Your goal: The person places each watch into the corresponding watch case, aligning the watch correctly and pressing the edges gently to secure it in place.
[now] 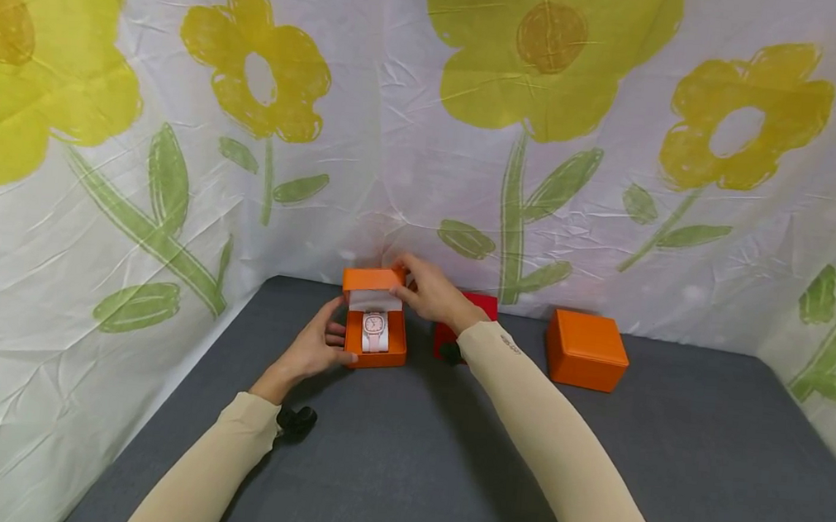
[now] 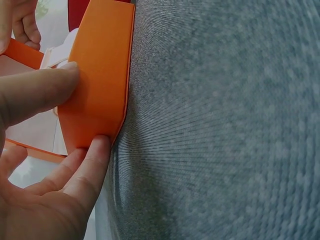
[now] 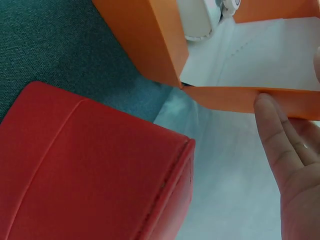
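An orange watch box stands on the dark table with its lid raised. Inside sits a wristwatch with a pale pink strap, wrapped round a white cushion. My left hand grips the box at its left front corner. In the left wrist view its thumb presses the front of the box, and fingertips touch the side. The lid's right edge is pinched by my right hand. In the right wrist view the right hand's fingers lie along the lid's outer side; its thumb is mostly cut off.
Just right of the open box stands a red box, partly hidden by the right forearm in the head view. Farther right is a closed orange box. A flowered cloth hangs directly behind the grey table.
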Tool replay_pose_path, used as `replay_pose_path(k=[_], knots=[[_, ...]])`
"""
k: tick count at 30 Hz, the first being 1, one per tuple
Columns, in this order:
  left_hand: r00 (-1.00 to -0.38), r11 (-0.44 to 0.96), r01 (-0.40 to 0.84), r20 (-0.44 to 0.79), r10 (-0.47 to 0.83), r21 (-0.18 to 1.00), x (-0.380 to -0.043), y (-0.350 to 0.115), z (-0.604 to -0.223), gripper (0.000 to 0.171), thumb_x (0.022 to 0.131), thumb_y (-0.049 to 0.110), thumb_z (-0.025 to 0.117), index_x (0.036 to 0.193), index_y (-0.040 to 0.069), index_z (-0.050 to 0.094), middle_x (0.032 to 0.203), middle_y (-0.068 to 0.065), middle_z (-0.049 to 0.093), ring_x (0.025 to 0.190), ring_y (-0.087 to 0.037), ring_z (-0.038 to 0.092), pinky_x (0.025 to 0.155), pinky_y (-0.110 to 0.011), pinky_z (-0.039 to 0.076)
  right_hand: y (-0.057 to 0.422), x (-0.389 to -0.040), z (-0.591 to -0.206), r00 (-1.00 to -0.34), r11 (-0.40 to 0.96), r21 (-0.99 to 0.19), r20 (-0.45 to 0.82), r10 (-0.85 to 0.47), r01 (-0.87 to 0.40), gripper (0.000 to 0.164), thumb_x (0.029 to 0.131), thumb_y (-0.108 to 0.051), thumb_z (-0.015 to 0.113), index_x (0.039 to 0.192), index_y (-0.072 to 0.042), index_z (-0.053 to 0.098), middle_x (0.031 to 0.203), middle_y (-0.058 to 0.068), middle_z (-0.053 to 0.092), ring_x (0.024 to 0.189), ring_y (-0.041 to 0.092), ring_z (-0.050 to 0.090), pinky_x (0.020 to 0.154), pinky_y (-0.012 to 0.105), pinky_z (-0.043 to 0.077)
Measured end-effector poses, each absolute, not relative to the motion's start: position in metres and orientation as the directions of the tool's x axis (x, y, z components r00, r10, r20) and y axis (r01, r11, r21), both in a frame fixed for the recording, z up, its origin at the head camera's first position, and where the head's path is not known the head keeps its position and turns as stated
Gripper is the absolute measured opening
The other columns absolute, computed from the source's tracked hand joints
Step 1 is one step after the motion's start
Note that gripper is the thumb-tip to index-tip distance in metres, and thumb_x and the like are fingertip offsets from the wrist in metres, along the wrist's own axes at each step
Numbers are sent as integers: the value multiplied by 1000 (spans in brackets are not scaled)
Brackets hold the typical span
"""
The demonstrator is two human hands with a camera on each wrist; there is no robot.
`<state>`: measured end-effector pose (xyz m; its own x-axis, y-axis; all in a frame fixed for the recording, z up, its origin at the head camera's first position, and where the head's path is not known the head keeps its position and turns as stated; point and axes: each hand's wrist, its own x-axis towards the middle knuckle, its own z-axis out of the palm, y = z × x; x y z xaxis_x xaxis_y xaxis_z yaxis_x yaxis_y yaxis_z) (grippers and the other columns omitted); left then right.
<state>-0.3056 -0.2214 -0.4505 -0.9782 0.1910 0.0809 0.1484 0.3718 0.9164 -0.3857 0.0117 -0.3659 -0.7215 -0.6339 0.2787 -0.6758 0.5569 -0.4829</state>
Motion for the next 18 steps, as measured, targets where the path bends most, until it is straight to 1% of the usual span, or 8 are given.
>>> replay_pose_path(k=[5, 10, 13, 18], knots=[[-978, 367, 147, 80, 192, 919, -306, -223, -451, 104, 73, -4, 78, 153, 18, 14, 120, -26, 50, 106, -39, 58, 79, -44, 54, 13, -383, -367, -698, 539, -470, 286, -657, -699, 35, 91, -20, 66, 120, -10, 49, 110, 4, 55, 101, 23, 58, 84, 31, 50], [-982, 397, 134, 68, 177, 908, -305, -223, -451, 102, 75, -1, 78, 152, 16, 14, 124, -26, 49, 109, -40, 56, 80, -46, 53, 16, -378, -366, -669, 528, -437, 286, -686, -728, 33, 88, -18, 70, 112, -11, 50, 105, 4, 55, 97, 26, 58, 82, 31, 50], [-982, 403, 135, 68, 175, 905, -304, -223, -451, 101, 75, -1, 78, 151, 15, 14, 124, -26, 49, 109, -40, 56, 81, -46, 53, 17, -374, -366, -658, 536, -409, 270, -703, -739, 33, 87, -18, 71, 110, -12, 49, 105, 4, 54, 95, 24, 58, 81, 30, 50], [-980, 402, 146, 78, 181, 904, -302, -224, -449, 97, 76, -2, 77, 149, 13, 15, 125, -27, 49, 108, -41, 57, 80, -46, 53, 18, -365, -368, -679, 570, -401, 214, -703, -717, 35, 86, -23, 72, 112, -16, 50, 107, 1, 51, 95, 18, 54, 82, 27, 49]])
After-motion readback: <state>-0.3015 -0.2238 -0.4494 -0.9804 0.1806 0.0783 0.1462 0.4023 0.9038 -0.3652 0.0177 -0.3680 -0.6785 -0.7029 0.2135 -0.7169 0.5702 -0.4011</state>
